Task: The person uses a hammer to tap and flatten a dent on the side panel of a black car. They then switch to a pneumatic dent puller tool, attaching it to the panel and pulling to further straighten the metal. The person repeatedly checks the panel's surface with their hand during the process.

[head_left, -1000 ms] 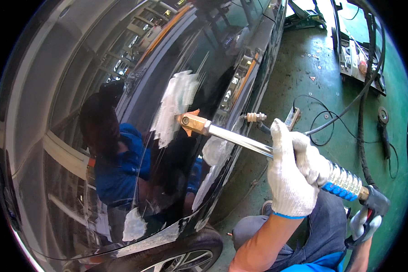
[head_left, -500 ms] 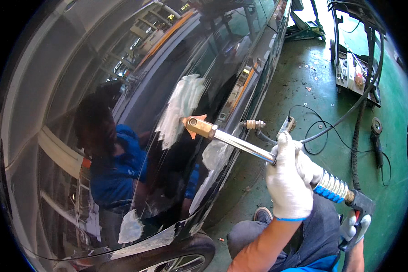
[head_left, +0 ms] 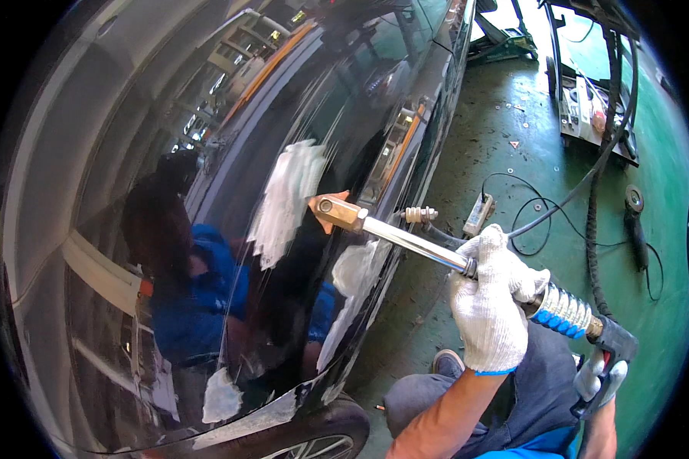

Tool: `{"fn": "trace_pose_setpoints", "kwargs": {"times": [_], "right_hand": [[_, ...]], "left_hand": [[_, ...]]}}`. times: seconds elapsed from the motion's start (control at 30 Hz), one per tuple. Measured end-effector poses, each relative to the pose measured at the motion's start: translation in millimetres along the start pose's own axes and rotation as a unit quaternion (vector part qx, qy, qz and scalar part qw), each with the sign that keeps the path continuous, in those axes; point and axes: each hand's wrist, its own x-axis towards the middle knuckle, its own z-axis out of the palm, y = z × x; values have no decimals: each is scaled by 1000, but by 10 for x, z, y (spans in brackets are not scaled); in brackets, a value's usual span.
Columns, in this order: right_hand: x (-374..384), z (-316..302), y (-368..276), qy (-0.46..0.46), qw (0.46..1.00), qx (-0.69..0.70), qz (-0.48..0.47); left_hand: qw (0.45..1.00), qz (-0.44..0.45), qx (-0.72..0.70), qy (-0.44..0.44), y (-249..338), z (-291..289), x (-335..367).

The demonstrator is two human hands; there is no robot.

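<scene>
I hold a dent puller (head_left: 417, 243) slantwise against the side of a dark car (head_left: 283, 321). Its chrome shaft ends in a brass block with a copper-coloured tip (head_left: 328, 218), at the panel beside a whitish patch (head_left: 289, 199). Whether the tip touches the panel I cannot tell. My left hand (head_left: 488, 302), in a white knit glove, is wrapped round the shaft ahead of the blue-and-silver ribbed section. At the rear, my right hand (head_left: 601, 379), also gloved, is closed round the black pistol grip (head_left: 616, 344).
More pale patches (head_left: 222, 396) mark the car body above a wheel (head_left: 325, 436). Thick cables run from a wheeled cart (head_left: 589, 115) at the far right. An angle grinder (head_left: 635, 226) and a power strip (head_left: 480, 214) lie on the green floor (head_left: 505, 145).
The view has shifted slightly. Relative to the whitish patch, the tip has moved right, off its edge. My left hand sits a little farther back, showing a dark collar on the shaft.
</scene>
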Motion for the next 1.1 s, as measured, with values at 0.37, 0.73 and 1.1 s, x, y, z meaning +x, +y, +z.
{"fn": "trace_pose_setpoints", "kwargs": {"times": [0.37, 0.73, 1.1], "right_hand": [[176, 45, 28, -46, 998, 46, 8], [223, 88, 45, -61, 996, 62, 26], [194, -5, 24, -76, 993, 88, 25]], "left_hand": [[997, 51, 48, -14, 114, -12, 18], [997, 58, 45, 0, 173, -1, -9], [991, 90, 92, -31, 51, -94, -21]]}}
